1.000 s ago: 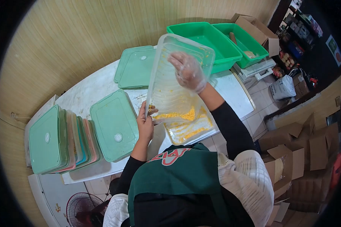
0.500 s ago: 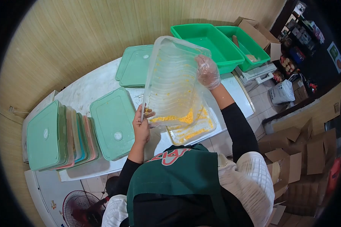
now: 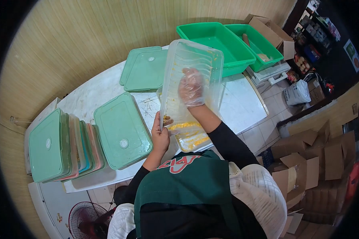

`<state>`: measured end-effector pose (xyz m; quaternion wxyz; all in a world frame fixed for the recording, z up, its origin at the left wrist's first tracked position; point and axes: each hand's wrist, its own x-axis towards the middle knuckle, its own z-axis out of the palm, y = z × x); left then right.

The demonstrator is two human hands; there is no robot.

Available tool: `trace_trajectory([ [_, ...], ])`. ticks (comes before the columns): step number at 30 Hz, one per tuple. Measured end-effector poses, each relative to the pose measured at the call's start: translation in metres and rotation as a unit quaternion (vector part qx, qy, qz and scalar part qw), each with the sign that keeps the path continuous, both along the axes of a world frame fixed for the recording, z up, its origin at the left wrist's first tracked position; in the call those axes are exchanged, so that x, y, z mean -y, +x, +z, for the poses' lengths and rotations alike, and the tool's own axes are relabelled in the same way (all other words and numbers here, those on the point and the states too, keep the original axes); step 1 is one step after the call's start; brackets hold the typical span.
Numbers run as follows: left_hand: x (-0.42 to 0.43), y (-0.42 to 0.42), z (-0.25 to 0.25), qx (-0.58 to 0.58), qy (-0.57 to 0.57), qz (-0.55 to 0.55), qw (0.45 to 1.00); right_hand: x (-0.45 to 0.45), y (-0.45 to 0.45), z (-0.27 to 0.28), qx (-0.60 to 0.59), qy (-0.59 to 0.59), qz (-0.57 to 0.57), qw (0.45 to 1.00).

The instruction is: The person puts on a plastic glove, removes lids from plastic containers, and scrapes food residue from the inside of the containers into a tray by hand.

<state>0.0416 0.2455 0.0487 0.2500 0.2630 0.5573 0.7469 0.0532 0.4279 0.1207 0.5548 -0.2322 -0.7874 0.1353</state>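
Note:
My left hand (image 3: 160, 135) grips the lower left rim of a translucent plastic container (image 3: 211, 59), which is tilted up above the table. Yellow crumbs (image 3: 185, 125) gather along its lower side, and more bits cling to its ribbed bottom. My right hand (image 3: 191, 87), in a clear plastic glove, lies inside the container against the ribbed bottom; its fingers look extended and hold nothing I can see. Below the container, a second clear tray (image 3: 183, 146) with yellow crumbs sits at the table's near edge, partly covered by my right arm.
Pale green lids (image 3: 123, 127) lie on the white table (image 3: 243, 103), with a stack of lidded containers (image 3: 50, 143) at the left. Green tubs (image 3: 237, 67) stand at the back right. Cardboard boxes (image 3: 335, 159) fill the right floor; a fan (image 3: 87, 219) stands lower left.
My right hand has moved left and down, from the container's right side onto its inner bottom. The container has shifted slightly right and turned more upright, with my left hand still on its rim.

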Motion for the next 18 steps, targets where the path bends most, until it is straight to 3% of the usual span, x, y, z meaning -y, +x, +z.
trace_trajectory([
  [2, -0.002, 0.001, -0.001, -0.021, 0.009, -0.004, 1.0, 0.012, 0.001, 0.01, -0.024, 0.067, -0.005, 0.997],
  [5, 0.0, 0.001, -0.008, -0.05, -0.02, -0.022, 0.998, 0.021, 0.008, 0.024, 0.016, 0.065, 0.026, 0.997],
  [8, -0.001, 0.003, -0.009, -0.055, -0.017, 0.001, 0.998, 0.02, 0.017, 0.032, 0.055, 0.111, 0.089, 0.988],
  [11, 0.0, -0.002, 0.004, -0.045, -0.004, 0.005, 0.999, 0.005, 0.026, 0.013, 0.159, 0.198, 0.204, 0.945],
  [14, 0.004, -0.01, 0.002, -0.03, -0.015, 0.021, 0.999, -0.016, 0.04, 0.007, 0.184, 0.248, 0.157, 0.938],
  [18, 0.005, -0.015, 0.006, 0.007, 0.001, 0.033, 0.999, -0.048, 0.06, -0.012, 0.206, -0.093, 0.176, 0.958],
])
